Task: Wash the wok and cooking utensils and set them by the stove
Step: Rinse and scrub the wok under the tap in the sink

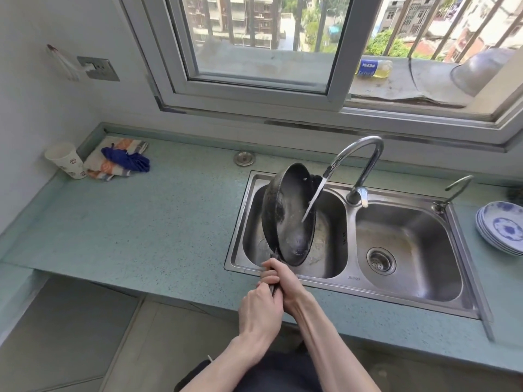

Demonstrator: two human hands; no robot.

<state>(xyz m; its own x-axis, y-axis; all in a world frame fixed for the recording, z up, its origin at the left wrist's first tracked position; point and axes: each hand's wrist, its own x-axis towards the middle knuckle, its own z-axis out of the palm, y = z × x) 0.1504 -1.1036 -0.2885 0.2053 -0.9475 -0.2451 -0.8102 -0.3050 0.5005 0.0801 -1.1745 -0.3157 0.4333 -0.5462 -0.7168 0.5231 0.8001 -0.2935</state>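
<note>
So I've got both hands, left hand (261, 309) and right hand (283, 281), wrapped tight round the wok (288, 216) handle; wok's tilted on edge over the left sink (469, 267) basin, handle toward me, inside facing the tap (359, 154) stream.

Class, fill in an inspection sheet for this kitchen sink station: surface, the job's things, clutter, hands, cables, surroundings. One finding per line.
Surface: speckled green countertop with a steel double sink set in it.
Job's things: dark wok held tilted on edge over the left basin; faucet running, water hitting the wok's inside.
Clutter: paper cup, patterned cloth with a blue rag on it, sink strainer on the counter, stacked blue-and-white plates at right.
Hands: left hand and right hand both in a grip on the wok handle.
Cables: nothing seen; wall socket only.
Surroundings: barred window, oil bottle and metal bowl on the ledge.
</note>
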